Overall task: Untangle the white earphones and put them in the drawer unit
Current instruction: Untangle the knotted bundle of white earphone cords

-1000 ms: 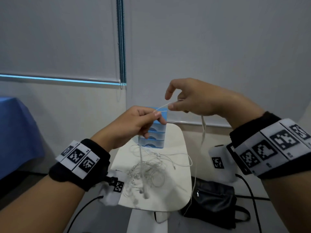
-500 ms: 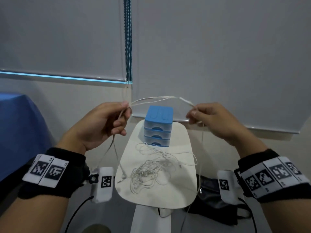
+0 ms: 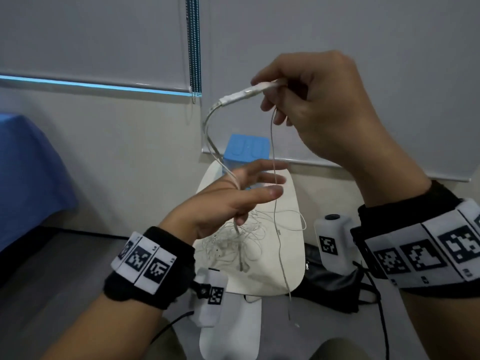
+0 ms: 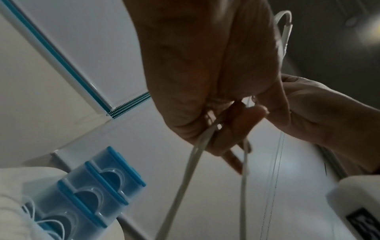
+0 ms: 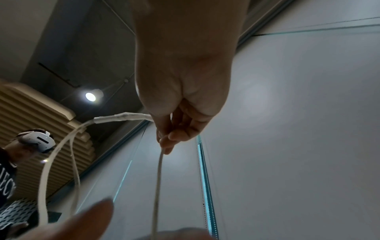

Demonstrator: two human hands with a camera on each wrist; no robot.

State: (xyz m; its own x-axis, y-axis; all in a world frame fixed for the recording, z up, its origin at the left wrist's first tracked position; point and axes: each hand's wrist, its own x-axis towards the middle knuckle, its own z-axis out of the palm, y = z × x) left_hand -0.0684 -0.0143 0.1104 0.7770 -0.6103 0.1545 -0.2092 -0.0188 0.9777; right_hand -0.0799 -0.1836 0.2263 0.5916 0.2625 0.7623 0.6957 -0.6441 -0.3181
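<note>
- The white earphones (image 3: 235,98) are held in the air at the centre of the head view, above a small white surface (image 3: 291,268) — a second, tangled heap of cord (image 3: 231,242) lies on that surface.
- The right hand (image 3: 319,105), upper right of the frame, is closed in a pinch on the thicker sleeved part of the cord, which juts out to the left; a thin strand hangs straight down from the same grip, past the surface edge.
- The left hand (image 3: 228,201), at centre, has its thumb and fingers mostly extended, yet the paired cords are caught between the fingers, as the left wrist view shows.
- The blue drawer unit (image 3: 246,149) stands at the far end of the surface, partly hidden behind the left hand; its drawers appear closed.
- The cord is judged very light, limp and thin, so it will sag and loop wherever it is unsupported — and may snag again on the heap below.
- The sleeved section looks the stiffest and least slippery place to be taken hold of; the bare strands are likely to slide through a loose pinch.
- Hard tugging at the thin joints is judged risky.
</note>
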